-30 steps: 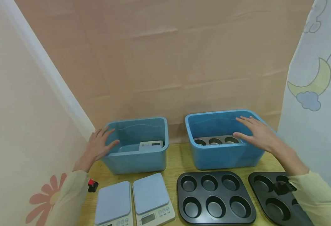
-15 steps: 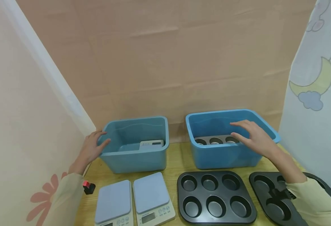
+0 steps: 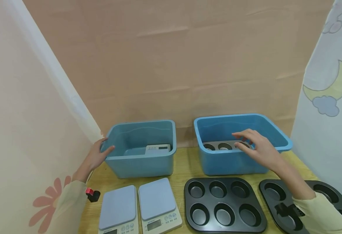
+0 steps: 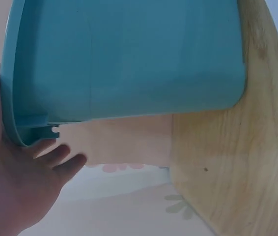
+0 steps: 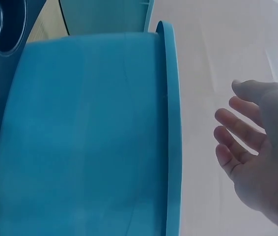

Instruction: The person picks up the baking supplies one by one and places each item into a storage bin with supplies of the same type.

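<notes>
Two blue plastic tubs stand side by side at the back of the wooden table. At the left tub [image 3: 138, 167], my left hand [image 3: 94, 156] rests against the outer left rim. In the left wrist view, its fingers [image 4: 70, 168] extend past the rim, and part of the thumb is hidden. A white kitchen scale [image 3: 158, 149] lies inside this tub. My right hand [image 3: 258, 148] hovers above the right tub [image 3: 232, 164] with loosely bent fingers and holds nothing. The right wrist view shows it apart from the rim. A muffin tin [image 3: 217, 145] sits in that tub.
Two kitchen scales, the left one [image 3: 118, 208] and the right one [image 3: 157, 200], lie in front of the left tub. One muffin tin [image 3: 209, 199] lies before the right tub; another tin [image 3: 314, 191] is partly covered by my right forearm. Paper walls [image 3: 165, 65] enclose the table.
My left hand has lowered from above the left tub to its outer left rim. My right hand has moved slightly left over the right tub, its fingers bending more. The tubs stay put.
</notes>
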Demonstrator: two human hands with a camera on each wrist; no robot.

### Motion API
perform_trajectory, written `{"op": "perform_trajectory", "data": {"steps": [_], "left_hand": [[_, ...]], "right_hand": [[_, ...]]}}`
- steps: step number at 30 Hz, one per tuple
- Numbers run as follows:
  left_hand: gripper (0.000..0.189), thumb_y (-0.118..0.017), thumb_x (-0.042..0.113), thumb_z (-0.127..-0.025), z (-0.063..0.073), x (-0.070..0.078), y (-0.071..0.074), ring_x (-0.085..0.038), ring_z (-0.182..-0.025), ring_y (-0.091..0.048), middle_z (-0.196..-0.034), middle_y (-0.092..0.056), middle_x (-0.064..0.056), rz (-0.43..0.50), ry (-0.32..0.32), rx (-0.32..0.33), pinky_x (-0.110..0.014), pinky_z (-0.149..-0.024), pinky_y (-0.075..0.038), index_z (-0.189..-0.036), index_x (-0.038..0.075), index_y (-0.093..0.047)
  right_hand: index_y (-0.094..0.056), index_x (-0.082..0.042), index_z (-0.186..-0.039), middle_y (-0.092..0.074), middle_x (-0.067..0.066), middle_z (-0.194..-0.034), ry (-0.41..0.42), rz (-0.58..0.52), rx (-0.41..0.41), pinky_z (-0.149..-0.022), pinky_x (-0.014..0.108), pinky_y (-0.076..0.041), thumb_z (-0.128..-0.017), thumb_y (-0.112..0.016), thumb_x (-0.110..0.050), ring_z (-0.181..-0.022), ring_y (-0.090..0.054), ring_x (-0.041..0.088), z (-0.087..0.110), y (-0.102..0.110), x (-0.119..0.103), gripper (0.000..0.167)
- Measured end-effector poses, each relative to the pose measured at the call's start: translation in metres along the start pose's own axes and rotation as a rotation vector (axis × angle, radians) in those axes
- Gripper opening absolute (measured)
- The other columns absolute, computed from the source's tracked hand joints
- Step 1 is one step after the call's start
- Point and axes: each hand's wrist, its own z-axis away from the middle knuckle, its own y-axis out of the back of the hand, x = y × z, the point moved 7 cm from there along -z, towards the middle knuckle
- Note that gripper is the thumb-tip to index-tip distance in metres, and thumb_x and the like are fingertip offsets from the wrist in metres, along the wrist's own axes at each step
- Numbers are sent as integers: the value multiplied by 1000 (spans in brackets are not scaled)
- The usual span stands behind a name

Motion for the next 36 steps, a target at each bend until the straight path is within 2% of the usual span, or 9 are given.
{"op": "perform_trajectory", "data": {"steps": [2, 4, 9, 13, 19, 28, 36], "left_hand": [[88, -49, 57, -98, 0, -5, -4, -54, -144, -20, -160, -14, -32, 49, 51, -28, -71, -110, -24, -159, 5, -12], [87, -50, 55, -99, 0, -9, -7, -54, -145, -21, -161, -14, -31, 114, 75, -32, -70, -111, -25, -160, 8, -11], [75, -53, 43, -101, 1, -13, -13, -50, -146, -23, -164, -15, -24, 288, 73, 29, -68, -113, -25, -160, 14, -16], [69, -52, 37, -102, 0, -15, -17, -49, -146, -24, -164, -17, -21, 361, 101, 77, -66, -114, -25, -160, 17, -19], [63, -51, 29, -103, -2, -13, -20, -45, -147, -24, -165, -19, -17, 410, 126, 125, -64, -116, -24, -159, 20, -24], [57, -47, 29, -104, -5, -10, -25, -41, -148, -25, -165, -21, -14, 458, 130, 161, -62, -118, -22, -158, 20, -29], [55, -45, 30, -105, -4, -12, -26, -40, -150, -22, -165, -21, -12, 483, 141, 173, -62, -118, -21, -157, 22, -30]], "right_hand": [[-66, -12, -125, -66, -1, -108, -2, -10, -8, -71, 19, -45, -92, -71, -13, -89, -49, -4, 0, -2, -3, 33], [-66, -12, -124, -67, -1, -107, 1, -19, -15, -71, 19, -46, -91, -71, -12, -87, -52, -5, 0, -5, -6, 33], [-68, -13, -121, -67, -6, -105, 38, -59, -17, -70, 15, -44, -90, -71, -8, -84, -53, -4, 1, -9, -14, 32], [-69, -15, -119, -66, -9, -101, 88, -107, -21, -66, 16, -43, -89, -72, -6, -81, -50, -3, 3, -17, -25, 31], [-68, -16, -120, -68, -3, -103, 108, -187, -61, -64, 19, -45, -89, -71, -5, -78, -52, -2, 5, -32, -37, 32], [-68, -19, -119, -66, -11, -102, 64, -262, -202, -67, 22, -50, -94, -67, -15, -79, -55, -2, 4, -58, -51, 25], [-66, -15, -123, -68, -4, -108, 9, -286, -295, -73, 25, -53, -97, -65, -21, -84, -59, -1, 1, -83, -59, 27]]}}
